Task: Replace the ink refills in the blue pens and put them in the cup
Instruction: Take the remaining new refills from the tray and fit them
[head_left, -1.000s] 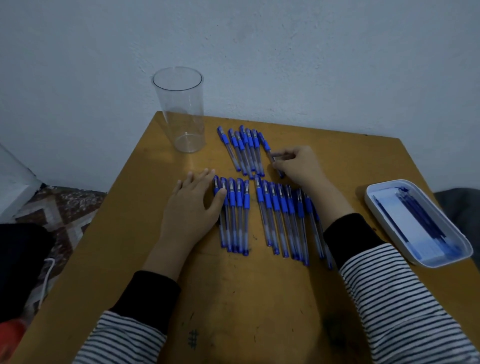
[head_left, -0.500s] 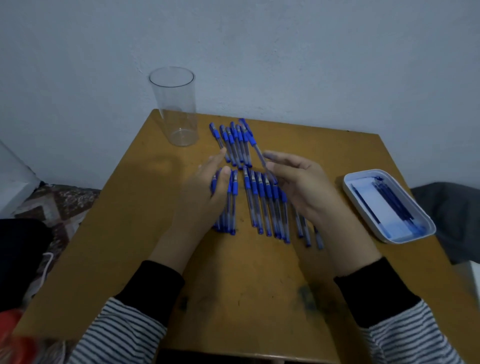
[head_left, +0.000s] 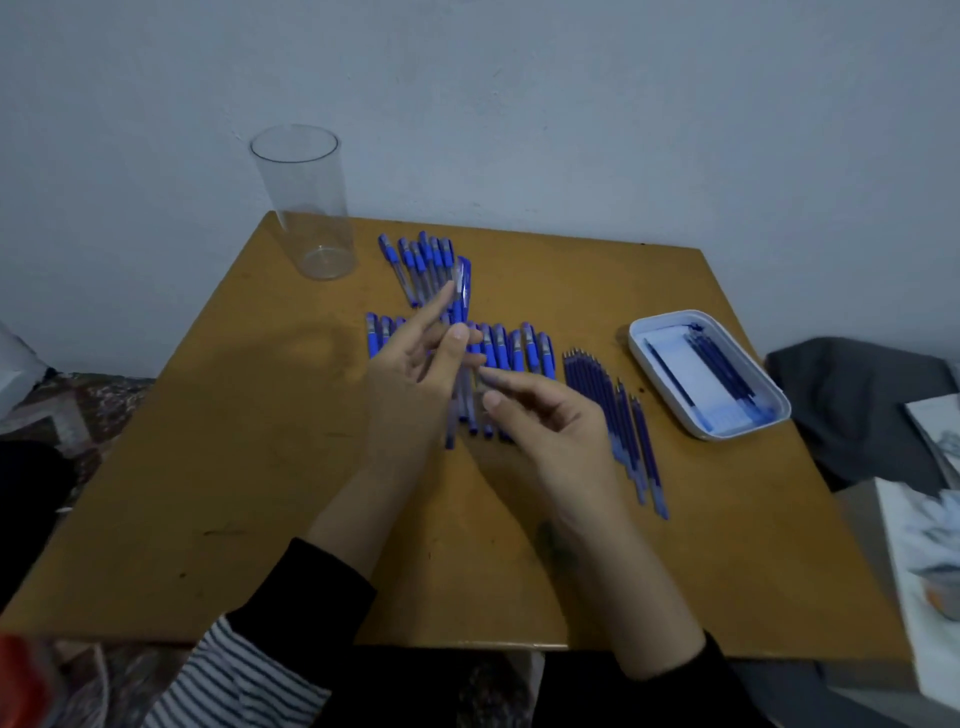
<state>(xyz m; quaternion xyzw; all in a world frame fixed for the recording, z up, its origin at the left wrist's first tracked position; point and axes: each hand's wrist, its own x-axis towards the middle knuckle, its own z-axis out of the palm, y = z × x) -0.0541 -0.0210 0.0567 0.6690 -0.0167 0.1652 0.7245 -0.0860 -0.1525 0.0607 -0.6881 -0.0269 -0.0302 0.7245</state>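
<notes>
Above the middle of the wooden table (head_left: 260, 467), my left hand (head_left: 415, 384) holds one blue capped pen (head_left: 460, 291) upright between thumb and fingers. My right hand (head_left: 550, 431) is close beside it, fingertips pinched at the pen's lower end. A row of blue pens (head_left: 511, 348) lies under the hands, and a smaller group of pens (head_left: 421, 265) lies farther back. Loose blue refills (head_left: 613, 415) lie in a fan to the right. The clear empty cup (head_left: 306, 202) stands at the far left corner.
A white tray (head_left: 748, 421) holding more refills and a white packet sits at the table's right side. Grey cloth (head_left: 852, 405) and papers (head_left: 924, 571) lie beyond the right edge. A patterned rug (head_left: 78, 405) shows on the left.
Both hands have lifted off the pen rows and come together. The pen taken by my right hand is now held upright in my left. The view has shifted, and the loose refills show.
</notes>
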